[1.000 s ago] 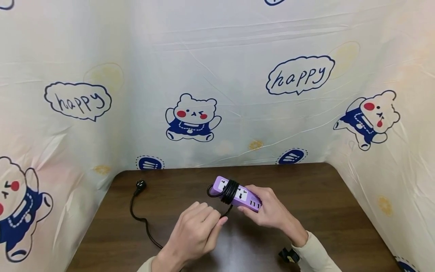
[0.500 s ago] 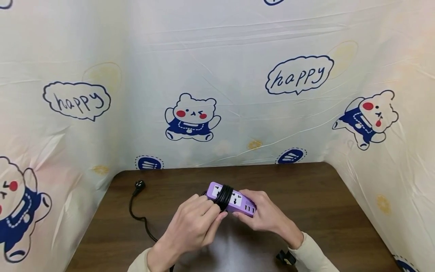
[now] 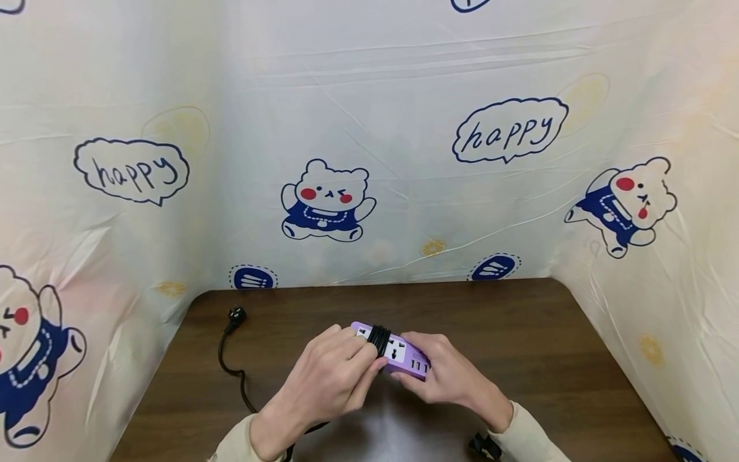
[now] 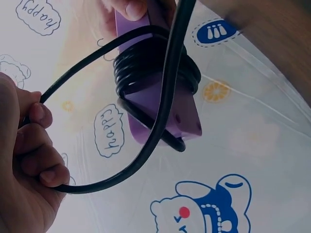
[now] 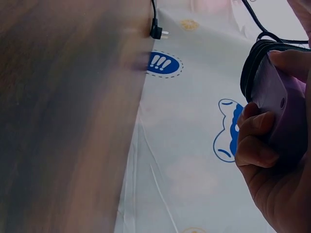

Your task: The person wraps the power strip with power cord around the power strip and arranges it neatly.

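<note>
My right hand [image 3: 453,372] grips the lower right end of a purple power strip [image 3: 411,359] with white sockets and several USB ports. Black cord is wound in a tight coil [image 3: 379,339] around the strip's middle. With curled fingers my left hand [image 3: 335,369] holds the cord close beside the coil, hiding part of the strip's left end. In the left wrist view, a slack loop of cord [image 4: 167,92] runs from the fingers [image 4: 41,155] across the strip's purple back [image 4: 150,104]. The right wrist view shows fingers [image 5: 255,150] wrapped around the strip's end [image 5: 286,104].
The cord's plug [image 3: 237,316] lies on the brown wooden table [image 3: 519,321] at the back left, its free length [image 3: 231,369] trailing toward my left forearm. A small black object [image 3: 484,447] is beside my right sleeve. Printed curtain [image 3: 404,128] surrounds the table's back and sides.
Both hands have come closer together, with the strip moving down and slightly left toward my left hand. The cord stretch visible between left hand and coil is now hidden.
</note>
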`<state>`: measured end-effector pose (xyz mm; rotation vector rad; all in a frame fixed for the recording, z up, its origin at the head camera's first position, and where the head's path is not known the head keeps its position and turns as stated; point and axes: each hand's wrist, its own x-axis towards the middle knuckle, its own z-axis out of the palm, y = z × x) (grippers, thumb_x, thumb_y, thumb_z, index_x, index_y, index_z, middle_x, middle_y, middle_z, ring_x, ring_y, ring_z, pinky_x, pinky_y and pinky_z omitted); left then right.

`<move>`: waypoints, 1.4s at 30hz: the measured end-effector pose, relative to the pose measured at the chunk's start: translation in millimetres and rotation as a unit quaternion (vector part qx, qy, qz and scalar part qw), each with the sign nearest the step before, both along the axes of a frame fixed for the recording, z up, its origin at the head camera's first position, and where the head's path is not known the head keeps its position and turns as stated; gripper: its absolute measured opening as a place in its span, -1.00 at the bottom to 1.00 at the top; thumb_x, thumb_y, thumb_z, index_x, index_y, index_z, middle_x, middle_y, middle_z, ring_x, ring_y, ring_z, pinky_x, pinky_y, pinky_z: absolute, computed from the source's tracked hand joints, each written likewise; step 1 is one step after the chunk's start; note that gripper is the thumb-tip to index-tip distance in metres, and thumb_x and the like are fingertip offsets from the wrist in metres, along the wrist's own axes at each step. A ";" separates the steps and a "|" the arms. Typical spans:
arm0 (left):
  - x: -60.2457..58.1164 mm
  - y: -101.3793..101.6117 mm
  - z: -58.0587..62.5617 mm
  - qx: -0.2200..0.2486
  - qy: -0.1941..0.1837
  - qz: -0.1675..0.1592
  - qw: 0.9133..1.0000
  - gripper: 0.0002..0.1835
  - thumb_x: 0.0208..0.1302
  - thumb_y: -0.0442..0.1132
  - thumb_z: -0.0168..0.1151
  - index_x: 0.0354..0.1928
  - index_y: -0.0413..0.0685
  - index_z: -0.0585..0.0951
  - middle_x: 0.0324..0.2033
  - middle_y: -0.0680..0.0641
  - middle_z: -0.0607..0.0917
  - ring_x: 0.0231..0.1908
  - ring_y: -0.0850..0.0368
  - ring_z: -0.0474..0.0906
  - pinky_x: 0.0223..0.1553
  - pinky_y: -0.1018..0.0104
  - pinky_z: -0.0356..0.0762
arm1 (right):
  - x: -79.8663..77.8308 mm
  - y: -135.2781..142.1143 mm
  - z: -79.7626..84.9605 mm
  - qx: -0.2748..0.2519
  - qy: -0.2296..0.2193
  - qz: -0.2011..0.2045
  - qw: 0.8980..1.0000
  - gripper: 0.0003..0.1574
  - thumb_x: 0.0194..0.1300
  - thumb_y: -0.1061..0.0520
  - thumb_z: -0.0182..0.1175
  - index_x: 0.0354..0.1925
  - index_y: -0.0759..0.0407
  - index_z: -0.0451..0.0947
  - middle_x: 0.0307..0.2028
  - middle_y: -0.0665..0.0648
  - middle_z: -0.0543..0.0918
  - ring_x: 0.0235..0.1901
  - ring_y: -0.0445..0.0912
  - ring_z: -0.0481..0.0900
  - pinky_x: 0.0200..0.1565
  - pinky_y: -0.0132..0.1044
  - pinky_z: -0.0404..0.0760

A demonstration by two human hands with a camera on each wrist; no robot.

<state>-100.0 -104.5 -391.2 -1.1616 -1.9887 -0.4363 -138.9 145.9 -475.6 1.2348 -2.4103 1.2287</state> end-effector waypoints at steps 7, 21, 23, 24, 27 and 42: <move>-0.6 -3.2 2.9 -0.045 0.019 0.036 0.998 -0.61 0.64 -0.08 0.02 -0.47 0.06 0.55 -0.61 0.14 0.46 -0.56 0.23 0.31 -0.43 0.43 0.06 | 3.7 0.2 -2.9 0.018 0.015 -0.009 1.000 -0.41 0.31 -0.08 0.50 0.19 0.12 0.59 -0.12 -0.03 0.75 -0.30 -0.34 0.63 -0.29 -0.54 0.63; -17.8 -13.6 3.9 -0.104 -0.002 0.049 0.993 -0.56 0.68 -0.01 -0.03 -0.43 0.07 0.60 -0.58 0.14 0.54 -0.51 0.18 0.28 -0.39 0.37 0.14 | 11.8 1.4 -5.7 0.058 0.039 -0.015 0.997 -0.46 0.36 -0.12 0.46 0.13 0.14 0.58 -0.19 -0.06 0.72 -0.33 -0.36 0.58 -0.29 -0.56 0.59; -21.9 -14.4 3.2 -0.110 -0.016 0.043 0.993 -0.59 0.67 -0.01 0.00 -0.43 0.09 0.59 -0.56 0.14 0.53 -0.49 0.18 0.27 -0.38 0.37 0.14 | 12.4 1.3 -5.8 0.060 0.039 -0.010 0.997 -0.48 0.37 -0.13 0.45 0.10 0.12 0.58 -0.22 -0.09 0.69 -0.35 -0.37 0.55 -0.32 -0.58 0.56; -23.9 -14.6 3.1 -0.113 -0.026 0.039 0.992 -0.61 0.66 -0.01 0.03 -0.42 0.09 0.60 -0.55 0.15 0.53 -0.47 0.19 0.27 -0.37 0.36 0.15 | 12.6 1.3 -6.0 0.062 0.039 -0.008 0.997 -0.49 0.38 -0.14 0.45 0.09 0.11 0.57 -0.23 -0.10 0.68 -0.36 -0.38 0.54 -0.32 -0.59 0.54; -29.1 -15.1 2.7 -0.121 -0.052 0.030 0.991 -0.70 0.59 -0.02 0.17 -0.39 0.11 0.63 -0.50 0.16 0.54 -0.41 0.19 0.27 -0.33 0.36 0.19 | 12.6 0.7 -7.1 0.064 0.053 -0.003 0.997 -0.51 0.37 -0.15 0.45 0.06 0.08 0.56 -0.26 -0.13 0.64 -0.38 -0.39 0.52 -0.34 -0.62 0.51; -53.3 -27.5 14.3 -0.126 -0.090 0.004 0.988 -0.58 0.29 0.16 0.48 -0.53 0.11 0.55 -0.59 0.20 0.38 -0.47 0.27 0.24 -0.36 0.37 0.22 | 13.0 0.8 -3.7 0.064 0.079 0.010 0.995 -0.48 0.34 -0.13 0.47 0.08 0.11 0.56 -0.23 -0.11 0.66 -0.38 -0.40 0.52 -0.34 -0.63 0.51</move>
